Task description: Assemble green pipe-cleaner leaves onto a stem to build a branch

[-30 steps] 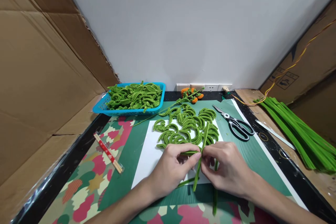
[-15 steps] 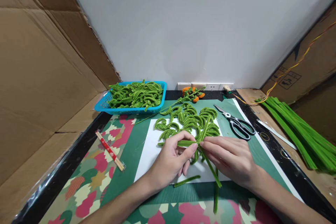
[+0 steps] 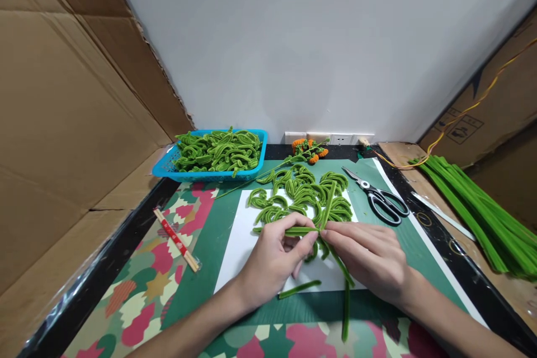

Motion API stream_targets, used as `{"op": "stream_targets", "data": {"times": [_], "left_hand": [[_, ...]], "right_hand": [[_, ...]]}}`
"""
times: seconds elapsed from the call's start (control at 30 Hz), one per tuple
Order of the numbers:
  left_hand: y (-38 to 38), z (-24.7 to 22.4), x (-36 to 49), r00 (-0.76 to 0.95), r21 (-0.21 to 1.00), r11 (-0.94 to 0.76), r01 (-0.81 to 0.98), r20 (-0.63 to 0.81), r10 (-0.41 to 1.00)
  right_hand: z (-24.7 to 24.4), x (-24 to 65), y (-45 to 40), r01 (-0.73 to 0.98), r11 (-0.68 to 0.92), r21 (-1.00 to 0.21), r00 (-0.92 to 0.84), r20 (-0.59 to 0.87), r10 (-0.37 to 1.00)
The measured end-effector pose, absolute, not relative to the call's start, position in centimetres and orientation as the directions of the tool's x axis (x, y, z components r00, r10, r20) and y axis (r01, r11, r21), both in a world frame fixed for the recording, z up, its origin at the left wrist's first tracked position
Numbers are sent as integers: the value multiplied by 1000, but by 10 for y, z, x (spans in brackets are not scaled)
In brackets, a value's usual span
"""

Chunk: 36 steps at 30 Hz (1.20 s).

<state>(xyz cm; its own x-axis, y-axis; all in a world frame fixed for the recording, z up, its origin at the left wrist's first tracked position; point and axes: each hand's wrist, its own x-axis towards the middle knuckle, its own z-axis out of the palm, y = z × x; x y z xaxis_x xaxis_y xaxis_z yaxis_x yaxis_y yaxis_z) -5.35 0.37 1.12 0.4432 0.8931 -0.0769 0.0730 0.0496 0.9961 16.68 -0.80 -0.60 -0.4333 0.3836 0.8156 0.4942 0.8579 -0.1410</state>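
Note:
Both hands meet over a white sheet (image 3: 235, 251), pinching crossed green fuzzy stems (image 3: 329, 207) where they join. My left hand (image 3: 272, 257) has thumb and forefinger closed on the stems, one bundle running leftward behind its fingers. My right hand (image 3: 373, 257) pinches the same crossing from the right, and one stem slants down beneath it. Curled green pieces (image 3: 304, 196) lie in clusters just beyond the hands. A short loose stem (image 3: 299, 289) rests below my left hand, and another (image 3: 346, 313) points toward the front edge.
A blue basket (image 3: 263, 151) heaped with green curls stands at the back left. Chopsticks (image 3: 177, 240) in a red wrapper lie left. Black-handled scissors (image 3: 377, 196) are right, with long green stems (image 3: 478, 212) beyond. Orange flowers (image 3: 308, 148) lie at the back.
The slanting stem under my right hand has shifted slightly, and its lower end sits higher. Both hands keep their pinch at the crossing, with small finger movements.

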Motion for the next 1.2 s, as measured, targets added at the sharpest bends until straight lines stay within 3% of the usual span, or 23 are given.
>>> {"op": "stream_targets", "data": {"times": [0.2, 0.43, 0.8, 1.2], "left_hand": [[7, 11, -54, 422, 991, 131, -29, -106, 900], [5, 14, -53, 433, 992, 126, -19, -106, 895], [5, 11, -55, 472, 994, 106, 5, -96, 876], [5, 13, -53, 474, 993, 114, 24, -112, 873]], "right_hand": [[-4, 166, -7, 531, 826, -189, -376, 821, 429], [0, 165, -9, 534, 831, -159, -422, 802, 424], [-2, 165, -8, 513, 829, -221, -415, 782, 465], [1, 171, -3, 532, 844, -70, -478, 798, 367]]}}
